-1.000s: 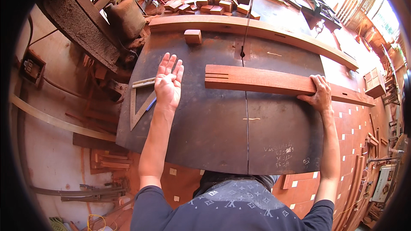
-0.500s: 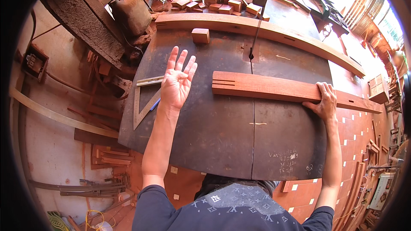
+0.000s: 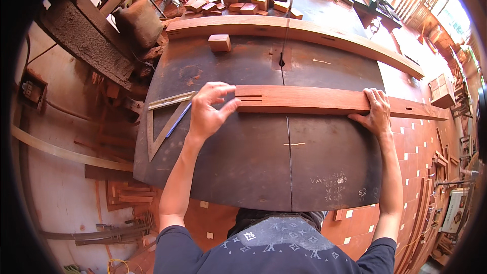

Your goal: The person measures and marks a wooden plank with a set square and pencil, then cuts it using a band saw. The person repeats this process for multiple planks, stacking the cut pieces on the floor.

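A reddish wooden beam (image 3: 304,99) lies crosswise on the dark metal saw table (image 3: 243,162), its right end reaching past the table edge. Two narrow slots run in from its left end, and a small mortise shows near the right. My right hand (image 3: 378,111) grips the beam toward the right, fingers over the top and thumb on the near side. At the left end my left hand (image 3: 210,111) is open, thumb and fingers curved apart; whether the fingertips touch the wood I cannot tell. Beside this hand lie a set square (image 3: 157,122) and a blue pen (image 3: 178,120).
Behind the beam, a thin upright band saw blade (image 3: 288,25) meets the table at a slot. A second long beam (image 3: 299,33) lies farther back, with a small wood block (image 3: 219,43) before it. Offcuts (image 3: 238,2) are piled at the back; a dirty jug (image 3: 138,22) stands left.
My left hand has come down from a raised, spread pose to the beam's left end, fingers now curved. My right hand keeps its hold. The whole view has shifted slightly.
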{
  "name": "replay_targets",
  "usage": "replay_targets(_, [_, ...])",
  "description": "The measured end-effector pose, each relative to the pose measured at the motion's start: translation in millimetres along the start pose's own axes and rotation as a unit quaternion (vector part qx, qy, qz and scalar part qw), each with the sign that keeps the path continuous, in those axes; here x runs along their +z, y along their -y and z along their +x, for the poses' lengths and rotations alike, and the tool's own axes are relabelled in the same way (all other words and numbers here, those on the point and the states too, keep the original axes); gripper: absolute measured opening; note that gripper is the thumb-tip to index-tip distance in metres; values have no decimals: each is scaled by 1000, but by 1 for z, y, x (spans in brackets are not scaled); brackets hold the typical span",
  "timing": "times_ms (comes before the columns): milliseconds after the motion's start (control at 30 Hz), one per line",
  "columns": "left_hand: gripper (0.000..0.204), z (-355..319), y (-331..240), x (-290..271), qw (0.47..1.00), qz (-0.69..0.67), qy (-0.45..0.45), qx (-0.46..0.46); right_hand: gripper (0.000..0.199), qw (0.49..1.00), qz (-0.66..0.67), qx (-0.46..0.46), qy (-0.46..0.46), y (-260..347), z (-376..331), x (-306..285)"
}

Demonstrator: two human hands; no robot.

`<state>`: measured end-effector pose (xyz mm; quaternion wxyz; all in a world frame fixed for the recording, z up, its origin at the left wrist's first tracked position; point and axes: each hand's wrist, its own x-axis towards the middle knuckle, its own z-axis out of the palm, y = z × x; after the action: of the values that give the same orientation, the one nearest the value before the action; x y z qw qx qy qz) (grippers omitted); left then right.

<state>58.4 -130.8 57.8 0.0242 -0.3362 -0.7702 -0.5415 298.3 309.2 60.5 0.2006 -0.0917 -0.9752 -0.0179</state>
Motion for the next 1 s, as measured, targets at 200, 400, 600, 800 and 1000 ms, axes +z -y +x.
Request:
replay_targets(200, [16, -10, 8, 10, 990, 98, -15, 101, 88, 1000, -3, 9, 24, 3, -2, -2])
replay_targets(400, [14, -14, 6, 16, 984, 133, -22, 116, 75, 990, -3, 78, -118, -14, -25, 0])
replay_targets(600, [12, -17, 6, 11, 985, 125, -11, 119, 19, 933, 48, 265, -240, -7, -35, -8])
replay_targets(800, [11, -21, 14, 12, 989, 102, -19, 108, 35, 975, 70, 76, -197, 57, -15, -10])
replay_targets(1000, [10, -15, 14, 11, 989, 81, -28, 121, 39, 985, 94, -64, -128, 151, 18, 16])
